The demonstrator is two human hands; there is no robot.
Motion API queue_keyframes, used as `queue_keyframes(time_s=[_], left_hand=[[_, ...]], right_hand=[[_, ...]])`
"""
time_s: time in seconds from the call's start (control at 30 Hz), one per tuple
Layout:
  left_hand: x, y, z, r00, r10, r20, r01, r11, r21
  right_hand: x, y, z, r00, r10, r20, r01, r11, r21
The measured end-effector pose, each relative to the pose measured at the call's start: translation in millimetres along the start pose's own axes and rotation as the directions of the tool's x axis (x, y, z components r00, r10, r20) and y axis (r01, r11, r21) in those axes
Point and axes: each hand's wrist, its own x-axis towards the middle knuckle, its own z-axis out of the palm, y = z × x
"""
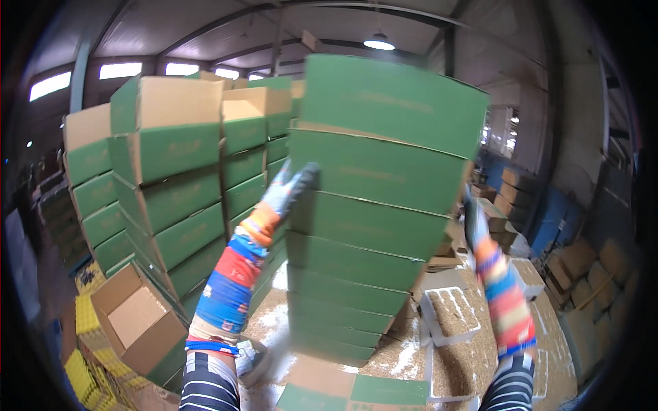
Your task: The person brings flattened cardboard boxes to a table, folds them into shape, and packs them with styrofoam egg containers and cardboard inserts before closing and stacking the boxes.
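Note:
A tall stack of green cardboard boxes (370, 212) stands in front of me, slightly tilted and narrowing toward the floor. My left hand (291, 190), in a grey-blue glove, is beside the stack's left side with its fingers stretched and apart; whether it presses on the boxes I cannot tell. At the stack's right side my right hand (473, 219), also gloved and blurred, reaches up with fingers extended. Its contact with the boxes is unclear. Colourful patterned sleeve covers (236, 274) wrap both forearms over striped cuffs.
More stacks of green boxes (181, 154) rise at the left. An open brown carton (137, 315) and yellow trays (89, 373) sit lower left. White foam frames (449, 318) lie on the littered floor at right. Flattened green-and-tan cardboard (349, 390) lies near my front.

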Motion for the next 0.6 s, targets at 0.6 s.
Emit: queue_keyframes(time_s=[0.6], left_hand=[[15.6,-16.0,-84.2,0.884,-0.084,-0.459,0.249,0.917,0.312]], right_hand=[[-335.0,117.2,252.5,0.724,0.435,0.534,-0.308,0.898,-0.315]])
